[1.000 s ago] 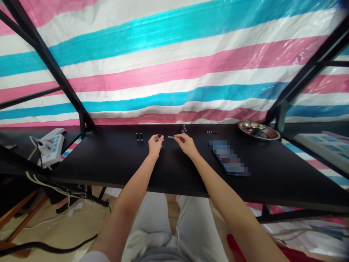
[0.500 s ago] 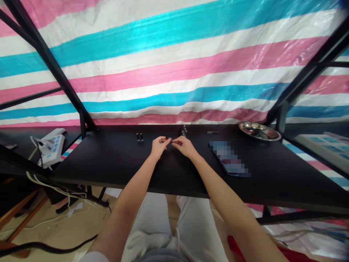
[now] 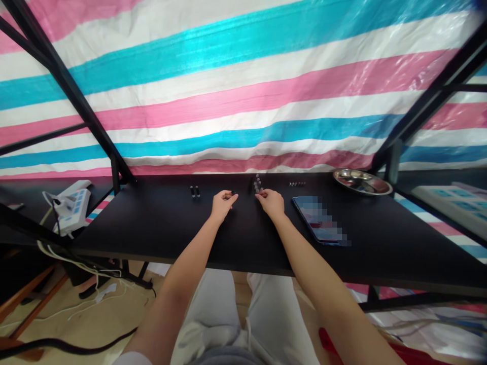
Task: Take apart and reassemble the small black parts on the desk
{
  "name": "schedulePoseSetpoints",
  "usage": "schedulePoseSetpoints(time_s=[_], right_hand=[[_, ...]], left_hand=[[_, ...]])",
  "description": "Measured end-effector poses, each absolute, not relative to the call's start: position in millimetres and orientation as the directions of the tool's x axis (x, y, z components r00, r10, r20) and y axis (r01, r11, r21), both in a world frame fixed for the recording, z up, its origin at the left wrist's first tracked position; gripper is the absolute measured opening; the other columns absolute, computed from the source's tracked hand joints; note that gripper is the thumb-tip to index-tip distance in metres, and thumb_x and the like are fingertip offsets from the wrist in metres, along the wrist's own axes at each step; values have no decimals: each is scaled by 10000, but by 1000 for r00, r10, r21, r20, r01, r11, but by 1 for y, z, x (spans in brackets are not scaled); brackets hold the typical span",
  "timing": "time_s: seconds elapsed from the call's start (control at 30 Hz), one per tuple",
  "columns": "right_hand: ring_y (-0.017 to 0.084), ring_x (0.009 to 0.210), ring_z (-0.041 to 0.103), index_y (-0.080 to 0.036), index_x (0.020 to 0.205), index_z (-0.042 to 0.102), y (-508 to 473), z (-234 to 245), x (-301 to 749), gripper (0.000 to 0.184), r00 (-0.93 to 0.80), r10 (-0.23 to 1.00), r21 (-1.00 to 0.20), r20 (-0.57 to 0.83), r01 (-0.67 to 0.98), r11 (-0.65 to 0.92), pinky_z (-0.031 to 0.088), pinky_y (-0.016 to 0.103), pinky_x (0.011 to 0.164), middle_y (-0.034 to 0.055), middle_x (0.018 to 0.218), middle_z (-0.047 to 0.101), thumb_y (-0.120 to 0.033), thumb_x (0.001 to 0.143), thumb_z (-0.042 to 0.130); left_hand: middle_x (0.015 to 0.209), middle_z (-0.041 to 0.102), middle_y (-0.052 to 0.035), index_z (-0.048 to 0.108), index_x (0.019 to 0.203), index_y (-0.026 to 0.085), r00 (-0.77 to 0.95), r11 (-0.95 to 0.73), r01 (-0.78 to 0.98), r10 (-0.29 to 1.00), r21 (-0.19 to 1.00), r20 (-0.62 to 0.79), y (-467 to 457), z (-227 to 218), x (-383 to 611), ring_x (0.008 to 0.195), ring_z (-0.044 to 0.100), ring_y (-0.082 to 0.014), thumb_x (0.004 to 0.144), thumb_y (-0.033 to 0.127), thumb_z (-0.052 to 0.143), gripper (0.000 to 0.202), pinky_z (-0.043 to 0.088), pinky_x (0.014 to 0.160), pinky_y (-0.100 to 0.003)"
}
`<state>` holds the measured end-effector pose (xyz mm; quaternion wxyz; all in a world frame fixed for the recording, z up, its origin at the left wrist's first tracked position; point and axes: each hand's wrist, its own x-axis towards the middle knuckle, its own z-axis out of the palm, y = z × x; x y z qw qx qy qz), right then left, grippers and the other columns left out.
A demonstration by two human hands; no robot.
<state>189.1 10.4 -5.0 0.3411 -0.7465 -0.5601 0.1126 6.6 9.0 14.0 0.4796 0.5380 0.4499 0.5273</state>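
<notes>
Over the middle of the black table, my left hand (image 3: 222,205) pinches a small black piece (image 3: 233,192) between thumb and fingers; most of it is hidden. My right hand (image 3: 272,203) has its thumb and fingertips together at the near end of a cluster of small silvery-clear pieces (image 3: 257,181). Whether anything is between those fingertips is too small to tell. Just left of that cluster lies a dark piece (image 3: 251,184). Farther left, two short black cylinders with light ends (image 3: 195,191) lie side by side. A row of small silvery pieces (image 3: 297,184) is to the right.
A phone (image 3: 319,220) with a blurred screen lies right of my right arm. Behind it, a round steel plate (image 3: 362,183) sits near the back right of the black table (image 3: 152,218). A white power strip (image 3: 74,210) is beyond the left frame post (image 3: 116,172).
My right hand has come away from my left hand, moving right to the silvery cluster. My left hand stays nearly in place with the black piece.
</notes>
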Motion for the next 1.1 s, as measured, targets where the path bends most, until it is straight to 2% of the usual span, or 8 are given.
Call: schedulePoseSetpoints(time_s=[0.37, 1.1], right_hand=[[202, 842, 609, -216, 857, 675, 18, -2, 186, 233, 364, 910, -506, 198, 833, -223, 371, 303, 736, 41, 857, 690, -392, 776, 546], [228, 913, 606, -213, 912, 686, 21, 1, 188, 263, 362, 926, -521, 110, 814, -256, 393, 321, 776, 47, 918, 687, -387, 771, 548]], left_hand=[[634, 559, 19, 608, 771, 122, 53, -159, 0, 986, 987, 159, 13, 9, 7, 412, 424, -31, 622, 331, 699, 272, 358, 424, -196], [635, 548, 23, 606, 772, 128, 67, -157, 29, 986, 987, 155, 12, 10, 7, 412, 424, -32, 634, 332, 682, 257, 365, 437, -202]])
